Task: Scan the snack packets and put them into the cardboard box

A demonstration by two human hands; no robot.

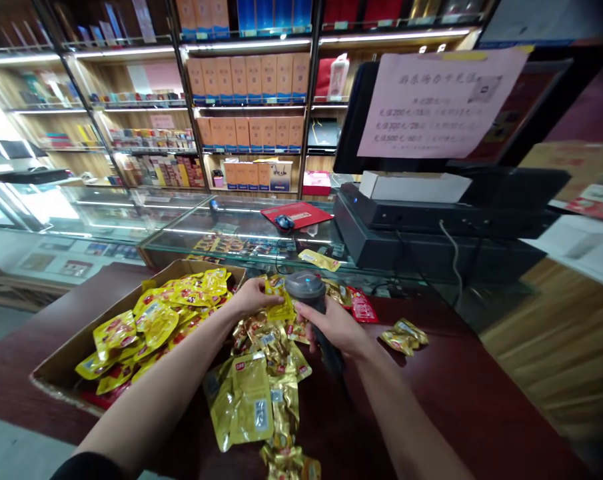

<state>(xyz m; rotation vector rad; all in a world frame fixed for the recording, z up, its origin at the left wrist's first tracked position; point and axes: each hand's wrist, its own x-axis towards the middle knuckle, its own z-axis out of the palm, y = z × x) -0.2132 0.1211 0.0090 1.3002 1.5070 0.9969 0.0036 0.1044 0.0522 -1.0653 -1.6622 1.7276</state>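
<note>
My right hand (335, 325) is wrapped round the handle of a dark barcode scanner (305, 285), its head pointing away and a small blue light showing on top. Just left of it, my left hand (255, 297) pinches a yellow snack packet (279, 300) close to the scanner head. Below both hands lies a pile of gold snack packets (268, 340), with a larger flat gold pouch (246, 400) in front. To the left, a cardboard box (56, 360) holds many yellow packets (156, 323).
A red packet (362, 305) and a gold packet (405, 336) lie right of the scanner on the dark red table (431, 400). Beyond are a glass counter (191, 223), a mouse (284, 222) on a red mat (306, 213), and a monitor (354, 127) with a paper sign (436, 107).
</note>
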